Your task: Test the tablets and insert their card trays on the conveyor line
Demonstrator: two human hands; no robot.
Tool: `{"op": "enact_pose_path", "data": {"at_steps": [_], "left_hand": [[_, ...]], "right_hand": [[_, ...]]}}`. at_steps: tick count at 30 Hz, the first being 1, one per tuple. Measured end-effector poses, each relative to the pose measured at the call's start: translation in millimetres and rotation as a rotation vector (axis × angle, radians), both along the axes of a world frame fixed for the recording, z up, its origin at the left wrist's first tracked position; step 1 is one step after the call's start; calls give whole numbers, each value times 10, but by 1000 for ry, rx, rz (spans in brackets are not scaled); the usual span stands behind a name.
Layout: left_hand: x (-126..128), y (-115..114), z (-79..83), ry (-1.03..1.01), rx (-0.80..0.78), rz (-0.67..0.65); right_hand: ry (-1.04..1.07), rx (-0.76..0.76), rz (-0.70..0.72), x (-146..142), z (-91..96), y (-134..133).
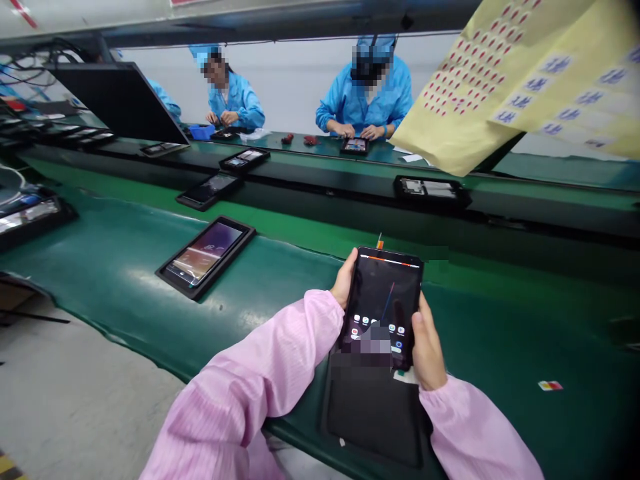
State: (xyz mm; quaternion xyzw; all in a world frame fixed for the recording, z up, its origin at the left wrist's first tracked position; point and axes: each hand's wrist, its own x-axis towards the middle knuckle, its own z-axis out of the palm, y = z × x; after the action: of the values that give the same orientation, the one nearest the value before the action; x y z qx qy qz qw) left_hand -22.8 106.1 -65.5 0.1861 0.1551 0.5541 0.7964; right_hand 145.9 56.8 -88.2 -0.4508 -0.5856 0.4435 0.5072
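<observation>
Both my hands grip a tablet by its long sides, its screen lit with app icons on a dark background. My left hand wraps the left edge, with most of its fingers hidden behind the tablet. On the opposite edge, my right hand holds with fingers closed along the side. An orange strip sticks up behind the tablet's top edge. Beneath the tablet's lower end lies a black tray on the green mat, near the bench edge.
Left on the mat, another lit device rests in a black tray. Trays with open devices sit along the dark conveyor. Yellow sheets hang at upper right; a monitor stands left. Co-workers in blue sit opposite.
</observation>
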Motion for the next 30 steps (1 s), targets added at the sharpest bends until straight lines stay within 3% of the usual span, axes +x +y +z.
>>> {"op": "enact_pose_path", "data": {"at_steps": [9, 15, 23, 26, 30], "left_hand": [[2, 66, 10, 3, -59, 62], [-13, 3, 111, 53, -124, 73], [-17, 5, 96, 116, -137, 84], [-19, 10, 92, 132, -146, 86], [-25, 6, 87, 143, -140, 76]], "right_hand": [[-2, 41, -14, 0, -18, 24], [69, -45, 17, -8, 30, -6], [59, -56, 67, 26, 4, -1], [-80, 47, 7, 48, -17, 8], [-487, 432, -215, 40, 88, 4]]}}
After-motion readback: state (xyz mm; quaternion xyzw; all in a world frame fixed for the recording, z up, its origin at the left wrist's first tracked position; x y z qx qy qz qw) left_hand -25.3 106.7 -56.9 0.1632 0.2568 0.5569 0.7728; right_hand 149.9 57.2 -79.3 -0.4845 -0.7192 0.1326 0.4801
